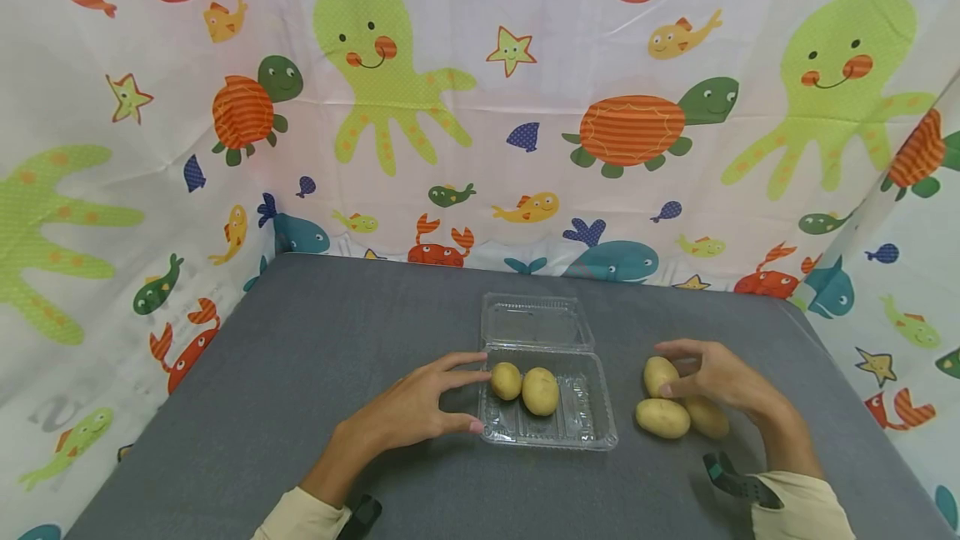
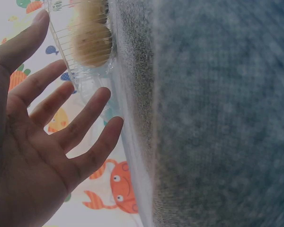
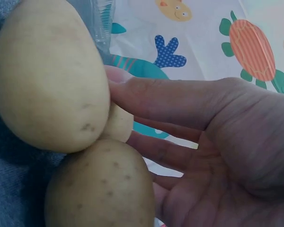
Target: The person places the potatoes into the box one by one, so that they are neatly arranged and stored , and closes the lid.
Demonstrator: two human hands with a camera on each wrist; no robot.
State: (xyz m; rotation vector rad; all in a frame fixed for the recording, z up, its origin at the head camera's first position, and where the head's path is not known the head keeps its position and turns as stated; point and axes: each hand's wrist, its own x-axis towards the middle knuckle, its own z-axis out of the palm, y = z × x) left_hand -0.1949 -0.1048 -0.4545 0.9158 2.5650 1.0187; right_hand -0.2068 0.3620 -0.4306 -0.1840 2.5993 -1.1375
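A clear plastic clamshell container stands with its lid folded back on the grey table. Inside, on its left side, are a small round potato and a larger potato. My left hand is at the container's left side, fingers spread and thumb near its front corner; the left wrist view shows this hand holding nothing. To the right, three potatoes lie together. My right hand pinches the farthest potato between thumb and fingers. The front potato and the right-hand potato touch beside it.
The grey cloth-covered table extends on both sides of the container. A white curtain printed with sea animals hangs behind and along both sides. Dark straps circle both wrists.
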